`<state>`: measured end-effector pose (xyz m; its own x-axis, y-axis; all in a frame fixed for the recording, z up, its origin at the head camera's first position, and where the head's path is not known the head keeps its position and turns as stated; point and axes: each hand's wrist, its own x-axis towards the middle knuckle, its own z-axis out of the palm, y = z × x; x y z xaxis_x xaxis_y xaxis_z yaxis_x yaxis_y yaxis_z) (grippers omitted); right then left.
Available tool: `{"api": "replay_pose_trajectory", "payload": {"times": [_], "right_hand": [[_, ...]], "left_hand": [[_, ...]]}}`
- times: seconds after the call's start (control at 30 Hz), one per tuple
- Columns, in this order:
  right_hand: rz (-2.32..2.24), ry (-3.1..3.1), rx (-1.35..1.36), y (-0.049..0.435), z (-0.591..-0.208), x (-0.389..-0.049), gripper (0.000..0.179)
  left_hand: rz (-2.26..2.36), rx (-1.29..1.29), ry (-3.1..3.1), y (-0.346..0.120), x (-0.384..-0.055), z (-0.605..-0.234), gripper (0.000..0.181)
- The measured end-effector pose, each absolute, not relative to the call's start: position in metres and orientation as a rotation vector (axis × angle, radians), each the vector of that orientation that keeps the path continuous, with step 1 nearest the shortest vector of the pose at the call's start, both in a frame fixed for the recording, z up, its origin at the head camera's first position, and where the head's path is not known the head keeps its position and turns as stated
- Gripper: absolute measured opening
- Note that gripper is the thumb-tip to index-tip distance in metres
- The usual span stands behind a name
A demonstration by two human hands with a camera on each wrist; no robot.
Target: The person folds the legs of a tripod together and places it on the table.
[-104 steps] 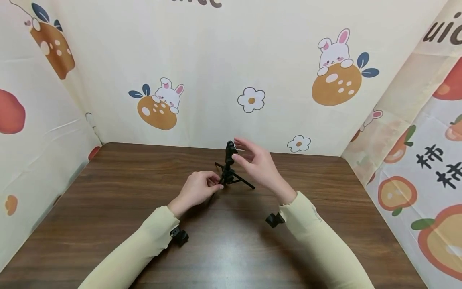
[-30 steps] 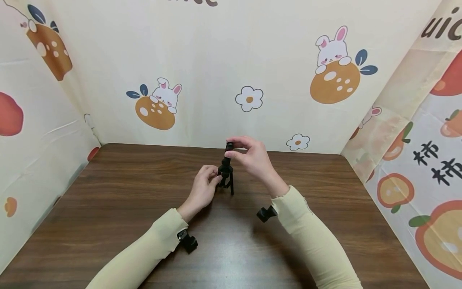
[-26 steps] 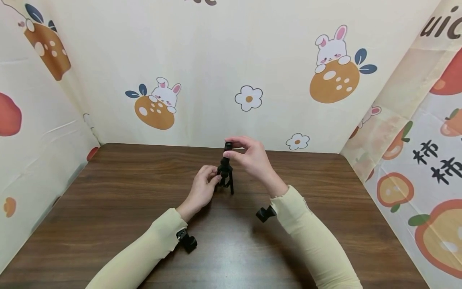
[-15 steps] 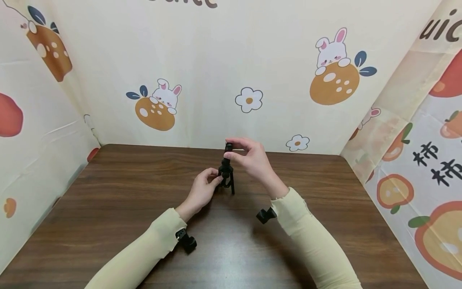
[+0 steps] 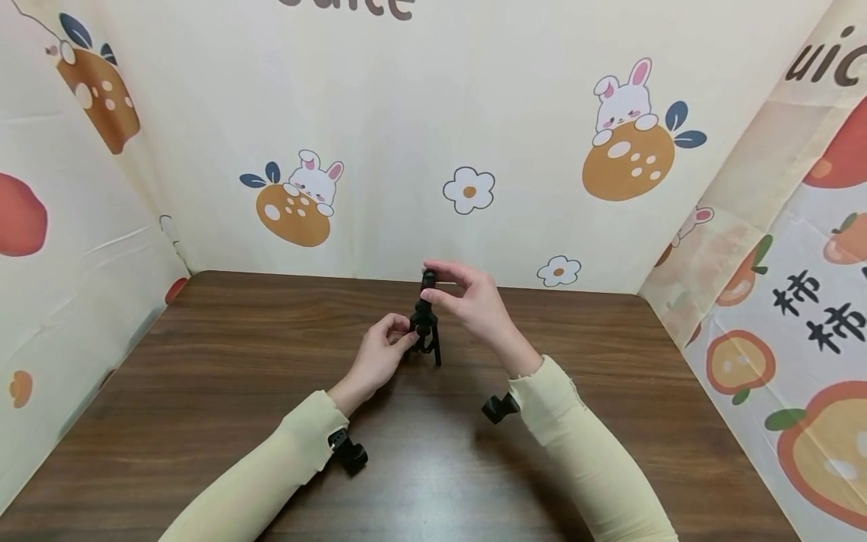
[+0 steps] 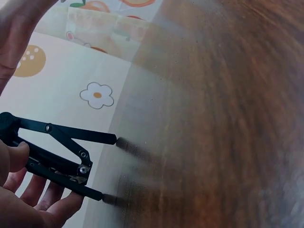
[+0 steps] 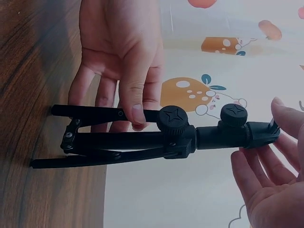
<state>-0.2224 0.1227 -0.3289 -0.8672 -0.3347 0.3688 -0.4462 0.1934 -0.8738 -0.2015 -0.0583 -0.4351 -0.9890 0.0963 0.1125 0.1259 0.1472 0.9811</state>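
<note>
A small black tripod [image 5: 424, 325] stands upright on the table, its legs drawn in close to the centre column. My left hand [image 5: 379, 357] holds the legs; in the right wrist view its thumb presses along one leg [image 7: 90, 113], with the fingers behind. At the top, my right hand [image 5: 477, 305] pinches the tripod head [image 7: 261, 134] between thumb and fingers. Two round knobs with star marks show on the column, the lower knob [image 7: 173, 118] being the larger. Leg tips [image 6: 108, 138] reach the tabletop in the left wrist view.
The brown wooden table [image 5: 223, 421] ends at a cream curtain [image 5: 400, 113] printed with rabbits and fruit, close behind the tripod. More printed cloth [image 5: 799, 248] hangs at the right side. Black wrist cameras [image 5: 500, 407] sit below both cuffs.
Since the earliest frame the spread legs have folded inward, and my right hand has gone from beside the head to holding it. Over the last second both hands stay almost still.
</note>
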Motion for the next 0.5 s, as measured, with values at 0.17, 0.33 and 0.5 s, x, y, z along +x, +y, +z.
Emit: {"api": "replay_pose_trajectory", "payload": {"times": [0.17, 0.33, 0.5], "right_hand": [[1.764, -2.360, 0.760, 0.1240, -0.3295, -0.2214, 0.044], [1.770, -2.373, 0.741, 0.1266, -0.3312, -0.2201, 0.045], [1.820, -2.362, 0.735, 0.1304, -0.3351, -0.2200, 0.045]], "left_hand": [[-1.977, -0.227, -2.400, -0.0599, -0.2023, -0.4343, 0.008], [-1.976, -0.223, -2.396, -0.0597, -0.2029, -0.4349, 0.011], [-1.965, -0.220, -2.401, -0.0608, -0.2030, -0.4352, 0.010]]}}
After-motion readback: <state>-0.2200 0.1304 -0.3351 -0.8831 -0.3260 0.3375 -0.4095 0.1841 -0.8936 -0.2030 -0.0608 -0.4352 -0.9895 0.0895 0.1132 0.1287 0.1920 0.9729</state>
